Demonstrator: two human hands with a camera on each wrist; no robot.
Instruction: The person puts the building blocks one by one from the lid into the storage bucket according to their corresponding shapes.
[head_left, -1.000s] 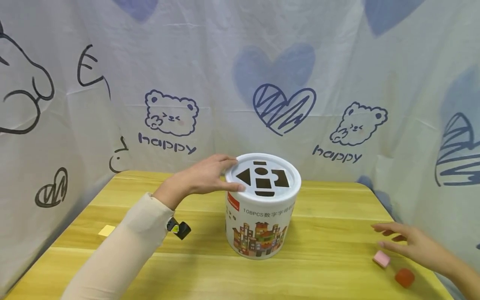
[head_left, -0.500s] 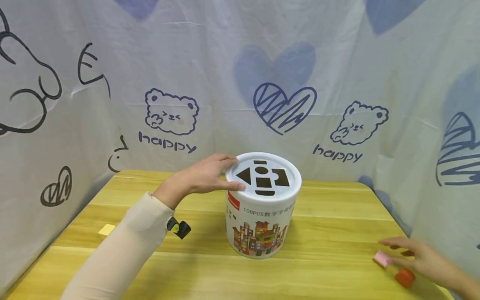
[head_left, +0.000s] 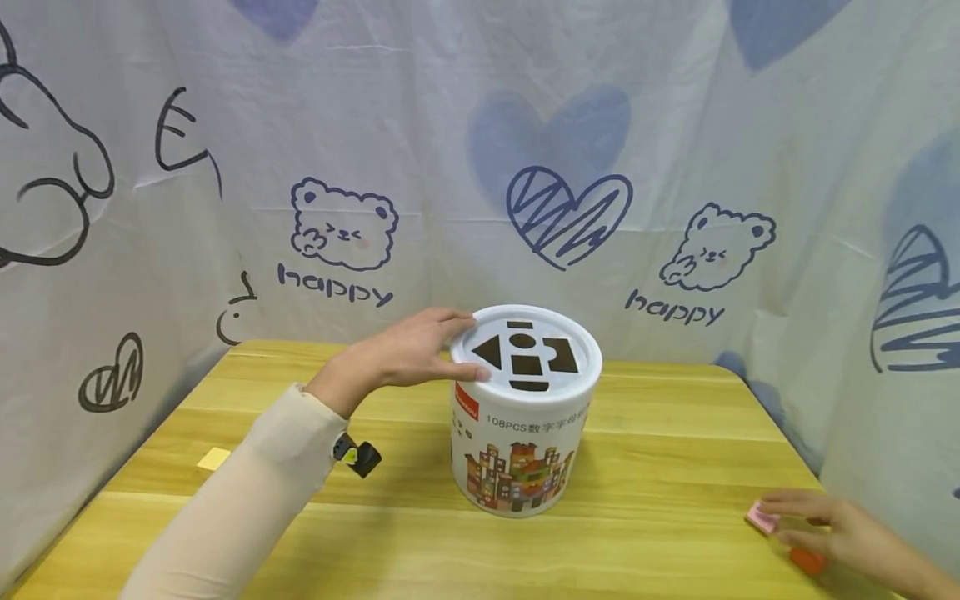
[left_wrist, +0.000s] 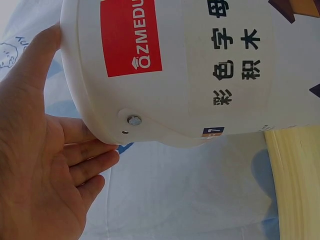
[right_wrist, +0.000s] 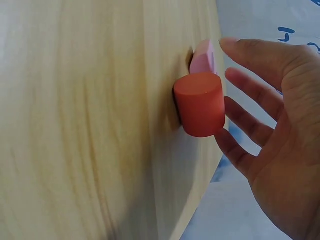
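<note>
A white bucket (head_left: pixel 517 442) stands upright mid-table, its lid (head_left: pixel 491 387) cut with shaped holes. My left hand (head_left: pixel 408 348) rests on the lid's left rim, thumb on top; in the left wrist view the left hand (left_wrist: pixel 50 150) touches the bucket (left_wrist: pixel 175 75) at its rim with relaxed fingers. At the right, my right hand (head_left: pixel 847 533) hovers over a pink block (head_left: pixel 761 518) and a red block (head_left: pixel 807 560). The right wrist view shows the red cylinder (right_wrist: pixel 201 106) beside the pink block (right_wrist: pixel 203 59), close to the spread fingers of the right hand (right_wrist: pixel 280 115).
A yellow block (head_left: pixel 213 458) lies at the left of the wooden table (head_left: pixel 637 483), near my left forearm. Behind the table hangs a curtain (head_left: pixel 450 125) printed with hearts and bears. The table's right edge runs close by the right hand.
My right hand has come down and a little to the right, over the red and pink blocks. The left hand and the bucket have stayed in place.
</note>
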